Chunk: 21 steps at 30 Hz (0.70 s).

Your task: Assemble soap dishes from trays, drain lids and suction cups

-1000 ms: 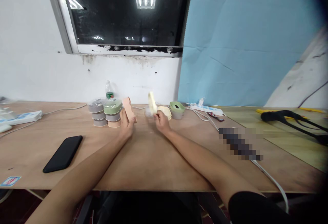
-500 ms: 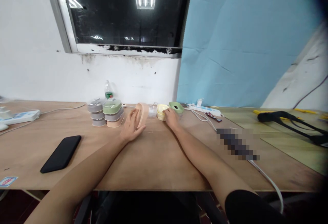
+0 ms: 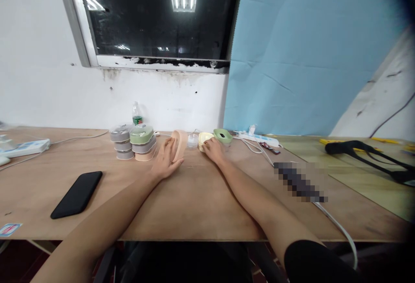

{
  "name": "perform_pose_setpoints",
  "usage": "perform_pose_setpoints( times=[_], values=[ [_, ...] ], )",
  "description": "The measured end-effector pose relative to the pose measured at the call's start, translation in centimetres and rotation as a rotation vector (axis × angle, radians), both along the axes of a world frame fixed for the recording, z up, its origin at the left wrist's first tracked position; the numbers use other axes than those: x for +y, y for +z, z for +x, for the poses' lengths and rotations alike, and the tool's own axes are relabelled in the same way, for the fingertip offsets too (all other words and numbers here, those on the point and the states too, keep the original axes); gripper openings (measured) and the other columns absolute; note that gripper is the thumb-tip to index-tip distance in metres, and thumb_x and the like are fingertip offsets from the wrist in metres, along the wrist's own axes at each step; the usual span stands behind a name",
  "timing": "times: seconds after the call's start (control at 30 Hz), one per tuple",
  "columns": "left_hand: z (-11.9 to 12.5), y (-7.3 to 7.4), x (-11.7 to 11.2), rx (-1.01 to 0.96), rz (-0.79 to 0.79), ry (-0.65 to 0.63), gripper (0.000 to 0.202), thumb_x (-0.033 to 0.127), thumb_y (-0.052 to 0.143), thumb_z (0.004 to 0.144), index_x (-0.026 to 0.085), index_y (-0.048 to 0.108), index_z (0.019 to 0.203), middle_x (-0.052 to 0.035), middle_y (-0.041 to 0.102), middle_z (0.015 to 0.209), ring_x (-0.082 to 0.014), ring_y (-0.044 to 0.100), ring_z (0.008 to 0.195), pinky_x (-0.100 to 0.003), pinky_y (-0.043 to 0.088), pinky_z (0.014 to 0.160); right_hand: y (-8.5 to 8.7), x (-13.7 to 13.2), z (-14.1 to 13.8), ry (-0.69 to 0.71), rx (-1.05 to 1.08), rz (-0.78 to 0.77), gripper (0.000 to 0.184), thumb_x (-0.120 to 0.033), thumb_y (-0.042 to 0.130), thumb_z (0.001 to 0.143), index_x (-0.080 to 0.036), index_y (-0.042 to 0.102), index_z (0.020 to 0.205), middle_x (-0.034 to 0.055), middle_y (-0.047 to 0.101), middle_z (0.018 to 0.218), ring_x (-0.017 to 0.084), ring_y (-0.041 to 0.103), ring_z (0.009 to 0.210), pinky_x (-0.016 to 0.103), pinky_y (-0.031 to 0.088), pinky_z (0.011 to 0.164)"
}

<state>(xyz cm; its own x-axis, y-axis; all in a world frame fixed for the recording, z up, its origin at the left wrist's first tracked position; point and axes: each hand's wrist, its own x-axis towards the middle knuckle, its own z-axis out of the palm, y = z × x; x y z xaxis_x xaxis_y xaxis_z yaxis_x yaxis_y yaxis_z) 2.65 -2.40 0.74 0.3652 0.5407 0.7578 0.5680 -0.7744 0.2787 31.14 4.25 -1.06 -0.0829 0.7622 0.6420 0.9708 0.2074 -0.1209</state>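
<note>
A peach oval container piece (image 3: 182, 142) stands on edge near the back of the table, held by my left hand (image 3: 164, 161). The fingers of that hand lie along its near side, and the thumb is apart at its lower edge. My right hand (image 3: 214, 150) is closed on the front right rim of a pale yellow container (image 3: 204, 138), its fingertips partly hidden. Between the two pieces sits a small clear plastic piece (image 3: 193, 141). Just behind my right hand is a green container (image 3: 223, 135) with a dark spot in its top.
To the left stand stacked grey (image 3: 121, 134) and green-topped containers (image 3: 142, 135), with a plastic bottle (image 3: 136, 112) behind. A black phone (image 3: 78, 194) lies at front left. Power strips (image 3: 34, 147) and cables lie at both sides. A black strap (image 3: 356, 155) is at far right.
My right hand has shifted slightly left and forward over the yellow container's front, with its fingers now curled at the rim. The left hand and the peach piece look nearly unmoved.
</note>
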Motion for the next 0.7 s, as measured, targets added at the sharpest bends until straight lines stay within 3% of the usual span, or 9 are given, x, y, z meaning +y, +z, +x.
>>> perform_pose_setpoints(
  times=[0.2, 0.4, 0.5, 0.6, 0.7],
  values=[
    [-0.1, 0.0, 0.1, -0.008, -0.011, -0.026, 0.078, 0.047, 0.053, 0.086, 0.020, 0.014, 0.148, -0.0175, 0.023, 0.148, -0.0318, 0.024, 0.139, -0.050, 0.026, 0.112, 0.6, -0.4, -0.3, 0.109, 0.096, 0.144, 0.028, -0.037, 0.053, 0.087, -0.017, 0.067, 0.101, 0.0116, 0.061, 0.099, 0.025, 0.055, 0.098, 0.038, 0.043, 0.087],
    [0.1, -0.6, 0.1, -0.069, -0.028, -0.076, 0.068, 0.048, 0.035, 0.094, 0.013, 0.012, 0.148, -0.0212, 0.020, 0.150, -0.0344, 0.024, 0.140, -0.052, 0.026, 0.112, 1.2, -3.6, -5.4, 0.608, -0.040, 0.235, 0.048, -0.054, 0.062, 0.078, -0.021, 0.060, 0.114, 0.0119, 0.062, 0.109, 0.026, 0.056, 0.101, 0.041, 0.046, 0.089],
    [0.4, -1.3, 0.5, -0.073, -0.029, -0.126, 0.062, 0.048, 0.028, 0.096, 0.015, 0.018, 0.147, -0.0210, 0.031, 0.145, -0.0333, 0.031, 0.137, -0.053, 0.030, 0.110, 0.8, -4.7, -8.8, 0.776, -0.113, 0.231, 0.038, -0.052, 0.058, 0.083, -0.024, 0.060, 0.109, 0.0100, 0.062, 0.109, 0.024, 0.057, 0.097, 0.040, 0.047, 0.083],
    [0.3, -1.2, 0.7, -0.042, -0.029, -0.139, 0.063, 0.051, 0.029, 0.095, 0.016, 0.019, 0.147, -0.0198, 0.033, 0.146, -0.0311, 0.031, 0.137, -0.052, 0.030, 0.110, 0.8, -4.7, -9.9, 0.764, -0.116, 0.265, 0.023, -0.041, 0.049, 0.091, -0.023, 0.062, 0.100, 0.0084, 0.064, 0.097, 0.022, 0.057, 0.090, 0.038, 0.045, 0.079],
    [-0.4, 0.0, 0.7, -0.015, 0.039, -0.015, 0.073, 0.053, 0.042, 0.091, 0.017, 0.016, 0.148, -0.0185, 0.026, 0.151, -0.0315, 0.024, 0.140, -0.052, 0.026, 0.110, 2.0, -3.7, -8.1, 0.576, -0.086, 0.303, 0.024, -0.037, 0.045, 0.093, -0.021, 0.063, 0.094, 0.0086, 0.064, 0.089, 0.023, 0.054, 0.086, 0.038, 0.040, 0.080]
  ],
)
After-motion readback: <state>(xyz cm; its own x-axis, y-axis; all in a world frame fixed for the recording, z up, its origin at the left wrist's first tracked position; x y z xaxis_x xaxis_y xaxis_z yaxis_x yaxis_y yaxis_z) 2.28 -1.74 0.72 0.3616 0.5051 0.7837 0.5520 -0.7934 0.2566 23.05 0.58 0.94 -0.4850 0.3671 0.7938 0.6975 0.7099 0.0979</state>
